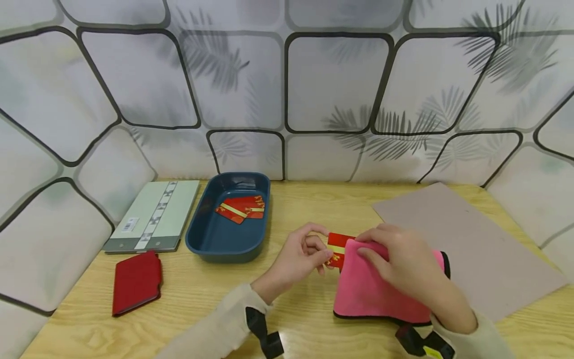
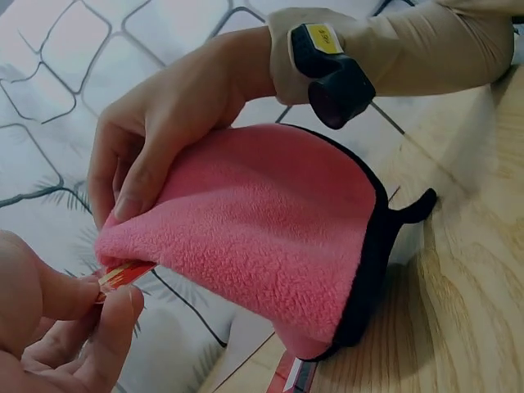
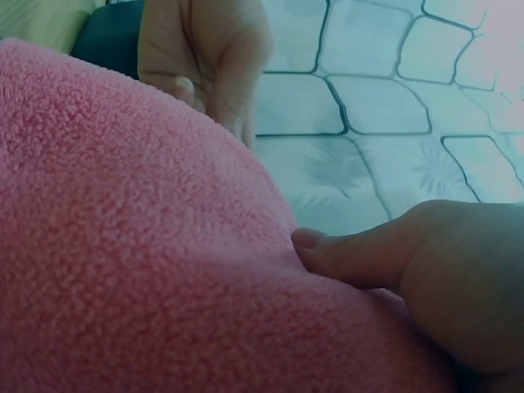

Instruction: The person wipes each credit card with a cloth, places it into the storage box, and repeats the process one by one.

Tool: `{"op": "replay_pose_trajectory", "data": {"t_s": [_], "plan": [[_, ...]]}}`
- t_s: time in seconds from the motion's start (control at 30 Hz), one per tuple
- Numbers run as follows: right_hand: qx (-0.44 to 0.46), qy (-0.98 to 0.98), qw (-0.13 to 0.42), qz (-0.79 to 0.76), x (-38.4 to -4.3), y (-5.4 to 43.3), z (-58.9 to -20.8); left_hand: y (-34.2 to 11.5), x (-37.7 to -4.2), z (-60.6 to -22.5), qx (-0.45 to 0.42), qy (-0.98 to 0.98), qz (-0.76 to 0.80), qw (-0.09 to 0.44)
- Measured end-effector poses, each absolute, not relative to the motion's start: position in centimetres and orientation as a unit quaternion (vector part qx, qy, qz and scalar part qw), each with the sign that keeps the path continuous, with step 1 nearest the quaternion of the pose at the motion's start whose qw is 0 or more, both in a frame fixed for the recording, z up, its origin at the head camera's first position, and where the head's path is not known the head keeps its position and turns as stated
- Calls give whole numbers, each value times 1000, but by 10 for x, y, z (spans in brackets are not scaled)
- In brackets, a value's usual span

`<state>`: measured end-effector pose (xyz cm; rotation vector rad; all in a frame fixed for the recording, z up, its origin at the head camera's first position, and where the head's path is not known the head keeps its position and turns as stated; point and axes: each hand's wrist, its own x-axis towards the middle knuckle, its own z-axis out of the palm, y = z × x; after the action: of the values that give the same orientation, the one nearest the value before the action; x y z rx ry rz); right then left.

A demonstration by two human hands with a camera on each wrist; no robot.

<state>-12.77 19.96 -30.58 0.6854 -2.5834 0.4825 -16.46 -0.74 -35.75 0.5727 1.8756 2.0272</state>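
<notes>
My left hand (image 1: 305, 249) pinches the edge of a red card (image 1: 336, 242) with a gold band. Part of the card is hidden under a pink plush cloth (image 1: 381, 289) with black edging. The right hand (image 1: 399, 254) grips the cloth near its upper left corner, thumb on the near face. In the left wrist view, the card (image 2: 123, 276) sticks out from the fold of the cloth (image 2: 254, 205), between the left thumb and fingertips. The right wrist view has the right thumb pressing into the cloth (image 3: 164, 221); the card is hidden there.
A blue tray (image 1: 224, 244) at centre left holds several similar red cards (image 1: 239, 208). Left of it lie a pale green folder (image 1: 179, 209) and a dark red notebook (image 1: 136, 284). A greyish flat sheet (image 1: 475, 254) spreads at the right. A patterned fabric wall (image 1: 336, 85) stands behind.
</notes>
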Motion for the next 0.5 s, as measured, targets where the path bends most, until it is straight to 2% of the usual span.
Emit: {"op": "replay_pose_trajectory", "data": {"t_s": [0.27, 0.5], "plan": [[251, -922, 232, 184, -122, 186, -310, -4, -162, -353, 223, 639, 713, 180], [237, -928, 205, 202, -121, 184, -311, -6, -163, -356, 230, 625, 720, 192]]}}
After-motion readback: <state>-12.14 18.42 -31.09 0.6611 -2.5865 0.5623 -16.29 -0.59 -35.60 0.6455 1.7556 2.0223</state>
